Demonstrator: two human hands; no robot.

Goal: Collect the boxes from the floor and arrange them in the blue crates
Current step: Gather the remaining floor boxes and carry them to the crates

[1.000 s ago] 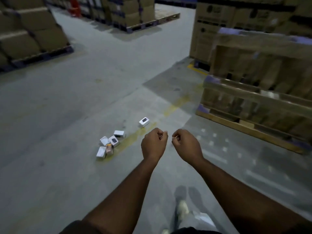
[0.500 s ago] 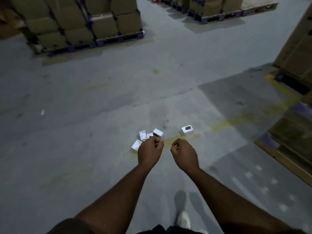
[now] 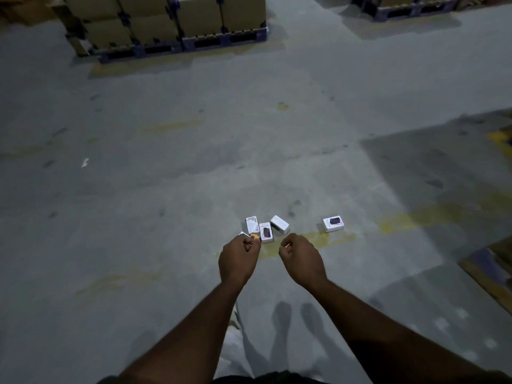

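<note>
We stand over a grey warehouse floor (image 3: 166, 189), both arms stretched forward at waist height. The left hand (image 3: 238, 260) and right hand (image 3: 302, 260) are loosely curled and carry nothing; the fingers (image 3: 285, 243) hang relaxed, thumbs tucked near the forefingers, as arms do on the approach before a reach.

The task's things lie just beyond the knuckles: a cluster of small white boxes (image 3: 266, 231) (we count 4 for certain, perhaps a 5th, orange-marked, half hidden behind the left hand), tumbled at odd angles and touching one another. 1 lone box (image 3: 333, 224) lies flat well apart to the right, dark panel upward, beside a worn yellow floor line (image 3: 415, 217). Their scatter suggests a spill, not a deliberate stack.

No blue crates in view. Pallets of brown cartons (image 3: 171, 20) stand far off at the top.

Our judgement: collection has not begun; next comes a stoop, each hand taking a box from the cluster.
</note>
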